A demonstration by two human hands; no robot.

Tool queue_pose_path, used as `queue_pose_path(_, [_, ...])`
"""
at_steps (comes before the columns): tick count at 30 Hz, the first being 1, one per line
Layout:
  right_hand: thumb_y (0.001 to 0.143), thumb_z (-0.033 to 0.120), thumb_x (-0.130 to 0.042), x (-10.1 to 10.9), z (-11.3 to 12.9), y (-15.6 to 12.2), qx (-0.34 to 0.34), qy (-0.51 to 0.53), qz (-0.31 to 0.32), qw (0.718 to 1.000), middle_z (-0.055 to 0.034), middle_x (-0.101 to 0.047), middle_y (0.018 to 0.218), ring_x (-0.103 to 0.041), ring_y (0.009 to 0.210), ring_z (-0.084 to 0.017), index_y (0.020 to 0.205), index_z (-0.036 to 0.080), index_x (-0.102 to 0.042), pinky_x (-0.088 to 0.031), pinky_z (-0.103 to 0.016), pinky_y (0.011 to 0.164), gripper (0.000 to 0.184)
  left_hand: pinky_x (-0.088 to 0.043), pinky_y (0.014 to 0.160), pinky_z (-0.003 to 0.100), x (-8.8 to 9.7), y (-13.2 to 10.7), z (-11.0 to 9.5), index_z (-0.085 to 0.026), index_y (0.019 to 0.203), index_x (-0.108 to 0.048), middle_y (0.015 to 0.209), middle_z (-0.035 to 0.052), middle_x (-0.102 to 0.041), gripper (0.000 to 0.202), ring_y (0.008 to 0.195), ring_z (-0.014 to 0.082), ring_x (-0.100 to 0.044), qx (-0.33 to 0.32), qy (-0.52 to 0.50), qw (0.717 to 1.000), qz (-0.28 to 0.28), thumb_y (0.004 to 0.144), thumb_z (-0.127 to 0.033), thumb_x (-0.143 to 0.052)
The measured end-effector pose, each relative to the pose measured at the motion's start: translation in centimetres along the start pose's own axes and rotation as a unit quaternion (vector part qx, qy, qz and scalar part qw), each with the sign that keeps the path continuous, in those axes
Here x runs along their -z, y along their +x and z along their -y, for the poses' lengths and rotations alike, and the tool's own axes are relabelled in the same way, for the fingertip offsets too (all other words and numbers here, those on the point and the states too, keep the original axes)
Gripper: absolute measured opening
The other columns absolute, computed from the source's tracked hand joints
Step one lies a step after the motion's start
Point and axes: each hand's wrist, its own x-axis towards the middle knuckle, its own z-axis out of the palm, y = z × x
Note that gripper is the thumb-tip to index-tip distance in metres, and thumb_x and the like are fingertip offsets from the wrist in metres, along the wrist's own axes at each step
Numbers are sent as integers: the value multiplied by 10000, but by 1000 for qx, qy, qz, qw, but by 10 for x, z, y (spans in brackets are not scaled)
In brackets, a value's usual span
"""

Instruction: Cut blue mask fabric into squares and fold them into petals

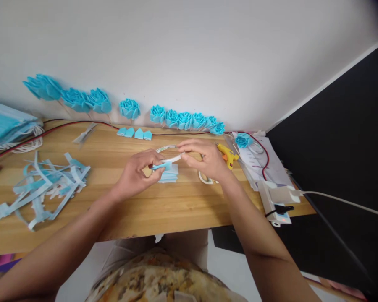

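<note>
My left hand [138, 170] pinches a small folded blue piece of fabric [162, 165] between thumb and fingers. A roll of white tape [174, 159] is gripped at its right side by my right hand [204, 157]. The near edge of the tape meets the blue piece; whether it is stuck there I cannot tell. Under my hands lies a small stack of light blue fabric pieces [169, 176]. Another tape roll [204, 179] rests on the table below my right hand, partly covered by it. Several folded blue petals [139, 134] lie in a row behind my left hand.
Blue fabric flowers [185, 120] on sticks lean along the wall. Cut strips [47, 188] are heaped at left, near stacked face masks [6, 126]. A yellow glue gun [228, 156] lies right, before papers [255, 155] and a power strip [272, 201]. A red-black cable [66, 122] crosses the back.
</note>
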Motion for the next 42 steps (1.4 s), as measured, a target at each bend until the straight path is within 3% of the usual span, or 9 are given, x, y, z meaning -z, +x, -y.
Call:
queue_pose_path(8, [905, 230, -572, -2, 1, -4, 12, -24, 1, 1000, -63, -751, 1129, -698, 1069, -200, 1035, 226, -731, -537, -390, 979, 205, -456, 725, 321, -3, -1, -1, -203, 688, -587, 785, 55, -704, 181, 772, 196, -651, 2, -6, 1000, -3, 840, -226, -684])
queue_pose_path(16, [919, 155, -472, 2, -2, -8, -1, 28, 19, 999, -37, -727, 1212, -650, 1189, -192, 1116, 252, -723, -488, -420, 1065, 334, -463, 743, 317, -3, 0, -2, -197, 684, -572, 779, 52, -702, 181, 778, 193, -658, -13, 4, 1000, 4, 828, -191, -680])
queue_pose_path(22, [966, 233, -440, 5, -3, -13, -18, 84, 33, 996, -29, -665, 1325, -580, 1283, -206, 1194, 269, -680, -421, -430, 1121, 333, -458, 730, 313, -4, -1, 2, -204, 686, -584, 793, 51, -710, 168, 787, 198, -659, -5, 17, 1000, 4, 826, -204, -678])
queue_pose_path(26, [926, 313, -554, 1, 1, -18, -60, 14, -51, 997, -48, -718, 1114, -655, 1070, -209, 1055, 237, -662, -497, -380, 959, 184, -456, 730, 317, -5, 0, 4, -209, 718, -613, 822, 52, -721, 119, 796, 200, -662, -13, 39, 999, 1, 821, -194, -670])
queue_pose_path(30, [875, 297, -618, -9, 2, -19, -47, -112, -60, 991, -29, -706, 914, -638, 891, -200, 881, 228, -609, -473, -349, 832, 69, -460, 736, 332, -7, 1, 3, -215, 692, -629, 806, 51, -727, 118, 746, 197, -641, 13, 48, 999, -3, 796, -228, -684])
queue_pose_path(35, [878, 183, -541, -16, -1, -17, -14, -153, -68, 986, -24, -696, 856, -622, 842, -189, 829, 224, -587, -446, -333, 798, 78, -452, 737, 332, -7, 1, 1, -211, 676, -643, 786, 53, -718, 110, 708, 189, -614, 19, 35, 999, 0, 768, -218, -704])
queue_pose_path(42, [848, 168, -545, -11, 0, -17, -47, -168, -101, 980, -23, -704, 823, -632, 829, -190, 801, 220, -608, -459, -325, 783, 94, -454, 725, 318, -4, 1, 5, -210, 675, -636, 815, 53, -728, 117, 742, 195, -629, 25, 56, 998, -8, 779, -196, -688])
